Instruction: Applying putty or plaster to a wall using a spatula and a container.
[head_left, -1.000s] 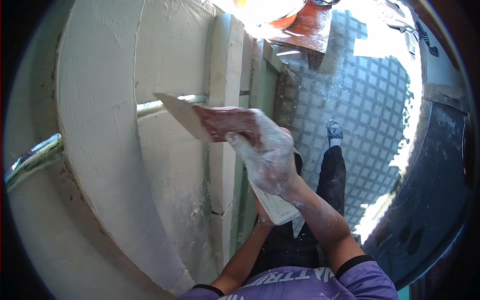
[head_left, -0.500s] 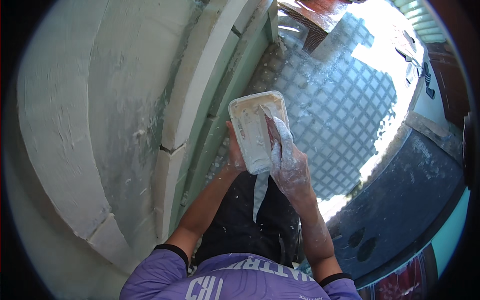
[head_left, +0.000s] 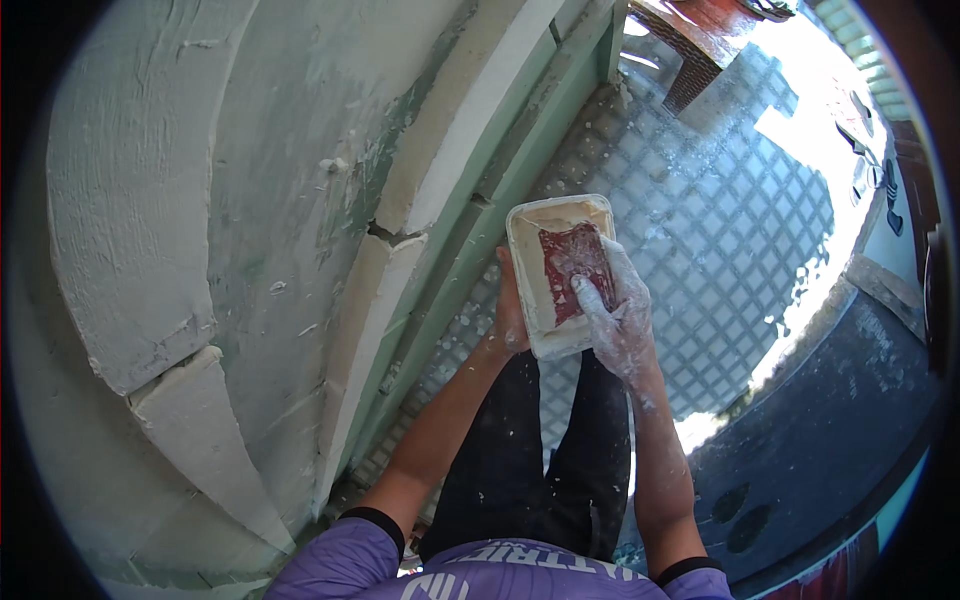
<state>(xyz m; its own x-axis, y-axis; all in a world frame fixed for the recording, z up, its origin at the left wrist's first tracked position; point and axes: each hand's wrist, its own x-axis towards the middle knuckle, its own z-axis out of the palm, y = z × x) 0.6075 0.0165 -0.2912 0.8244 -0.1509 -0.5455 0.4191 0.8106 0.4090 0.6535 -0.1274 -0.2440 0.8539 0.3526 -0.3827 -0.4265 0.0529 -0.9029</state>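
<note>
A white rectangular plastic tub [head_left: 517,268] with pale, wet plaster inside is held out in front of me at waist height. My left hand [head_left: 511,308] grips it from the left side, thumb along the wall; the other fingers are hidden beneath. In my right hand [head_left: 627,318], coated with white plaster, is a flat dark-red scraper [head_left: 572,255]. My thumb presses on its smeared broad face, and the scraper lies over the plaster within the tub. Its far edge cannot be made out clearly against the plaster.
Left of me rises a grey-green wall [head_left: 290,200] with pale raised plaster bands [head_left: 130,200] and a projecting ledge [head_left: 400,250]. Patterned tile floor [head_left: 710,230] stretches ahead. A wooden piece of furniture [head_left: 700,50] stands at the far end, sandals [head_left: 892,195] lie far right, and a dark mat [head_left: 820,400] is nearer.
The scraper has turned from edge-on to flat, its red face now showing upward in the tub. Hands and tub appear farther right as the view has shifted.
</note>
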